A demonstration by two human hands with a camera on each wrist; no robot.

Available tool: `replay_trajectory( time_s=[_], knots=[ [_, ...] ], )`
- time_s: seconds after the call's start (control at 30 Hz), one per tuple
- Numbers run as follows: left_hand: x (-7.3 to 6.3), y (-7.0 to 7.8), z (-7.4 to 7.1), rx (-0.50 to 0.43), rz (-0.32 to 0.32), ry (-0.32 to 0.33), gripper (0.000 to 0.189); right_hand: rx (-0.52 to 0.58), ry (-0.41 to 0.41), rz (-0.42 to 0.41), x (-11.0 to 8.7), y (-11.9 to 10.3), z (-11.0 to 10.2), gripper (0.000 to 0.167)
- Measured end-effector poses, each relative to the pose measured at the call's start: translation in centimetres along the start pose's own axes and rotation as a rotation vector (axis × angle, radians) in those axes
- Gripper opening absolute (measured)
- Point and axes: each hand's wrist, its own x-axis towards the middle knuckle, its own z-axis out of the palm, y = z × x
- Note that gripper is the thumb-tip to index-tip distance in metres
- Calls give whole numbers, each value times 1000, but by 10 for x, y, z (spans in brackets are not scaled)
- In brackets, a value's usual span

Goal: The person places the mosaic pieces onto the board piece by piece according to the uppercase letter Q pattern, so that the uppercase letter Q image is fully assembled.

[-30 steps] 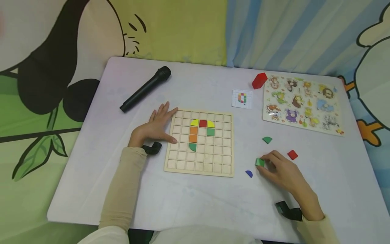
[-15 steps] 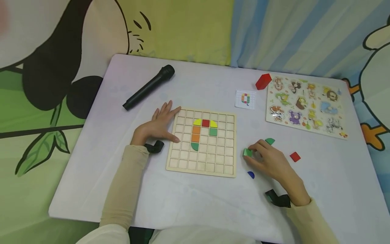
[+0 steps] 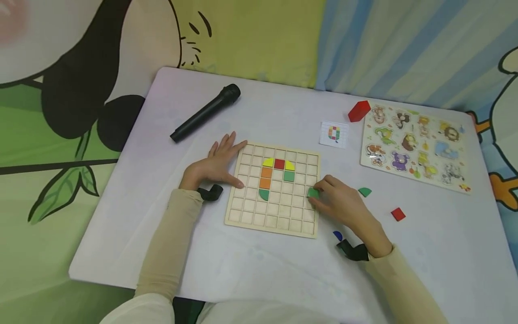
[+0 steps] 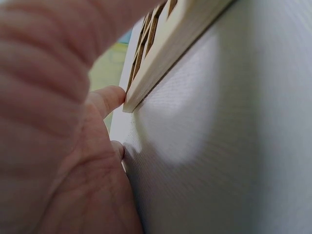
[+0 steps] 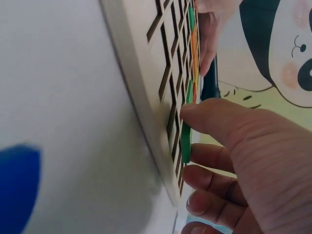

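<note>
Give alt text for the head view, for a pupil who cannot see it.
A person's right hand pinches a green piece at the right edge of a wooden grid board; the left hand touches its left edge. Coloured pieces form a partial ring on the board. To its right lie loose pieces, a pattern card and an animal puzzle.

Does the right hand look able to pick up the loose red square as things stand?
Probably not yet: the right hand pinches a green piece, though nothing covers the loose red square on the table.
</note>
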Motion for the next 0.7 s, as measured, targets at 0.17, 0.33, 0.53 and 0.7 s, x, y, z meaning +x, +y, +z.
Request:
replay_trajectory(
  time_s=[0.17, 0.33, 0.53, 0.7],
  knots=[
    [0, 1, -1, -8, -7, -5, 128, -9, -20, -13, 17, -13, 3, 35],
    [1, 0, 2, -14, -20, -8, 129, -32, -9, -67, 29, -25, 8, 33],
    [0, 1, 2, -13, -16, -13, 128, -49, -20, -105, 38, -34, 11, 35],
    [0, 1, -1, -6, -18, -16, 128, -55, -16, -126, 42, -37, 12, 34]
  ],
)
